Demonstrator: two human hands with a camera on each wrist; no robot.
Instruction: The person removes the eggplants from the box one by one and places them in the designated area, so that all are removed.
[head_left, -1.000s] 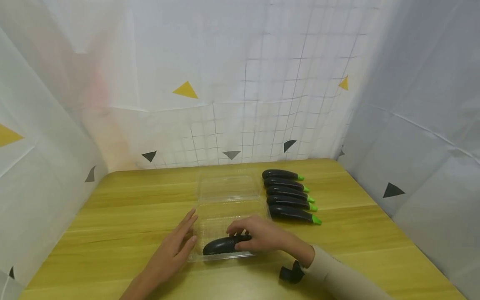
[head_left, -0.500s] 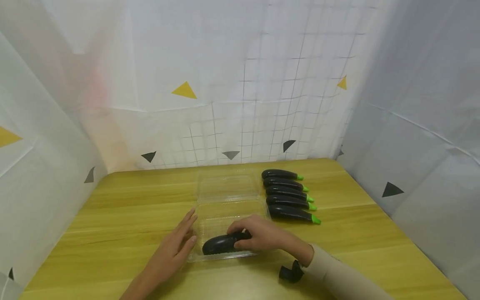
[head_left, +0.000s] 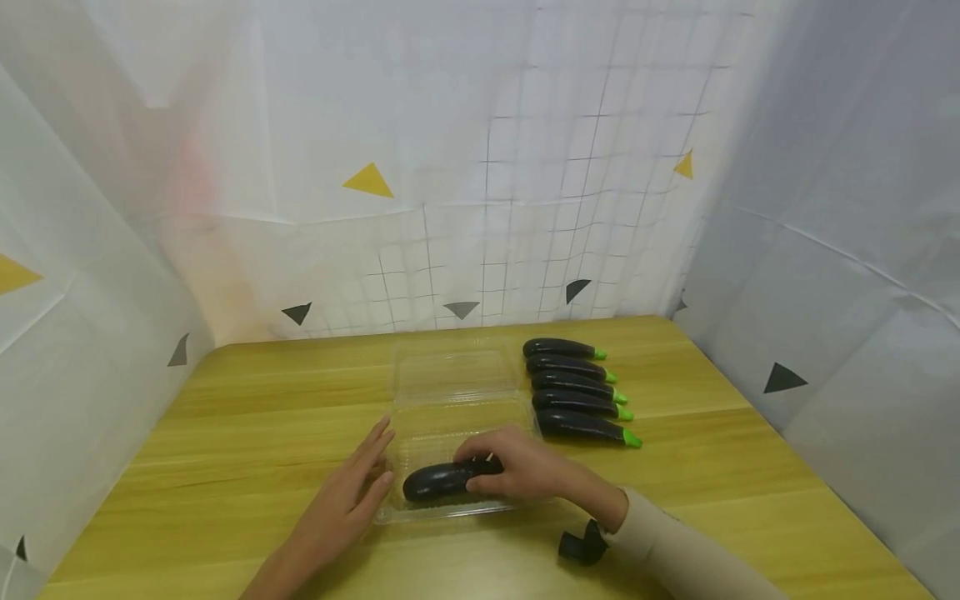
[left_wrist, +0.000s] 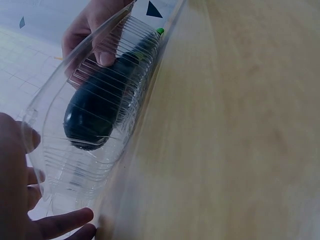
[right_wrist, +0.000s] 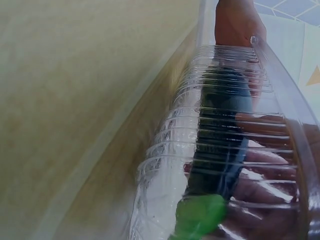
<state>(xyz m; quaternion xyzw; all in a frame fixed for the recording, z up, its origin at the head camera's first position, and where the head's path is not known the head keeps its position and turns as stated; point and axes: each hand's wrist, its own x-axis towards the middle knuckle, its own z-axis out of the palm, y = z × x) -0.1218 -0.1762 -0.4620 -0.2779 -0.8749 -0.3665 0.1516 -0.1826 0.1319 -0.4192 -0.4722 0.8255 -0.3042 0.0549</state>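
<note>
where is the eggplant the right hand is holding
In the head view it lies in the near half of the clear plastic box, the eggplant gripped by the right hand, with the left hand at the box's left edge.

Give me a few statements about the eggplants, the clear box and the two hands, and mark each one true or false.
1. The right hand holds an eggplant inside the clear box. True.
2. Three eggplants lie in the row on the table. False: five lie there.
3. The left hand rests at the box's left edge, fingers straight. True.
4. The box's lid is closed. False: it lies open toward the back wall.
5. The row's green stems point left. False: they point right.
</note>
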